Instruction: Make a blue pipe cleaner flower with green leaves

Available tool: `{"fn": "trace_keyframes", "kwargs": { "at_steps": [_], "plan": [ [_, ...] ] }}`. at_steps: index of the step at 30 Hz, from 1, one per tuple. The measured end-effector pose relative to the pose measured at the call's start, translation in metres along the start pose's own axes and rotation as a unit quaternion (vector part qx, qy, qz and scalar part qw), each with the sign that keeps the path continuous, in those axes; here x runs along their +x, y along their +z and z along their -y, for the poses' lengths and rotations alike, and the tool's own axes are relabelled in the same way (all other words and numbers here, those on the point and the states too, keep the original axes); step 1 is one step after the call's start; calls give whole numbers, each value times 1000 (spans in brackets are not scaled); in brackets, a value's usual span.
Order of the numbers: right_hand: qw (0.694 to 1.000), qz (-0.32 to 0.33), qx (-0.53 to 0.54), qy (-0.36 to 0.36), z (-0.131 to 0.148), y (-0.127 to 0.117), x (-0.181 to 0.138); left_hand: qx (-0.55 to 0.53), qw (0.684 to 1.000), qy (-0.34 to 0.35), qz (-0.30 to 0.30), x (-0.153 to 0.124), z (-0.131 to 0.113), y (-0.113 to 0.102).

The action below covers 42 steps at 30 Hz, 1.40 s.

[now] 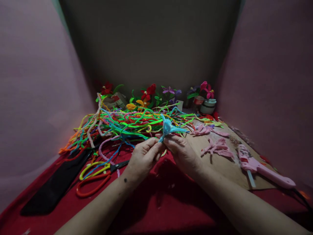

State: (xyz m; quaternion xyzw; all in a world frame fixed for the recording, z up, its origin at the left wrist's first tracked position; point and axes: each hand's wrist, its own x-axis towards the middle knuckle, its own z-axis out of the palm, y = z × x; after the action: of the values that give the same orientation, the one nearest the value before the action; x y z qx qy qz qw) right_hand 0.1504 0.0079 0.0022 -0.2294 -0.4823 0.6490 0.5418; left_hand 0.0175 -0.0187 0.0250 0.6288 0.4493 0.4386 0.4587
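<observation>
A light blue pipe-cleaner flower (167, 128) is held up over the red cloth, just in front of a big heap of coloured pipe cleaners (122, 125). My left hand (144, 156) pinches its base from the left, fingers closed. My right hand (182, 150) grips the same base from the right, fingers curled round it. The two hands touch at the fingertips. The stem below the flower is hidden by my fingers.
Scissors (97, 173) with yellow and orange handles lie at left beside a black flat strip (56, 186). A pink glue gun (259, 168) and pink pipe-cleaner pieces (217, 148) rest on brown cardboard (227, 166) at right. Finished flowers (149, 93) and a jar (207, 106) stand at the back.
</observation>
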Motion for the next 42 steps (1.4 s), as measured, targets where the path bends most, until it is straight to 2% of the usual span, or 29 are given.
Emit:
{"fn": "trace_keyframes", "kwargs": {
  "at_steps": [2,5,9,11,13,17,22,23,25,27,28,30,33,38,40,42],
  "plan": [
    [1000,10,3,1,2,0,1,-80,995,-45,33,1,-1,-2],
    [1000,5,-14,-2,3,-2,2,-168,981,-76,60,3,2,-4],
    [1000,17,-14,13,0,-4,2,-302,939,-112,122,6,8,-6],
    [999,21,17,20,-2,-3,1,-342,919,-128,151,7,10,-6],
    [998,13,53,33,-3,0,1,-350,913,-133,160,7,11,-7],
    [989,-15,127,69,-2,5,1,-305,931,-137,145,7,8,-9],
    [984,-22,144,100,-2,5,1,-162,974,-107,117,9,6,-10],
    [986,-20,138,95,-3,4,1,-118,985,-96,86,10,6,-10],
    [988,-35,125,84,-4,3,1,-9,999,-44,-19,10,6,-11],
    [988,-68,112,82,-5,2,1,98,986,47,-130,9,7,-12],
    [987,-79,107,87,-6,1,1,137,972,99,-163,8,8,-13],
    [987,-83,99,100,-7,1,0,186,950,185,-169,7,9,-14],
    [986,-69,96,113,-9,2,-1,221,933,251,-134,7,11,-16],
    [989,-37,92,112,-10,4,-3,230,929,262,-122,8,10,-17],
    [988,-38,94,113,-9,5,-3,205,944,224,-128,8,7,-17],
    [988,-46,93,115,-7,5,-2,146,967,147,-146,10,2,-18]
  ]
}}
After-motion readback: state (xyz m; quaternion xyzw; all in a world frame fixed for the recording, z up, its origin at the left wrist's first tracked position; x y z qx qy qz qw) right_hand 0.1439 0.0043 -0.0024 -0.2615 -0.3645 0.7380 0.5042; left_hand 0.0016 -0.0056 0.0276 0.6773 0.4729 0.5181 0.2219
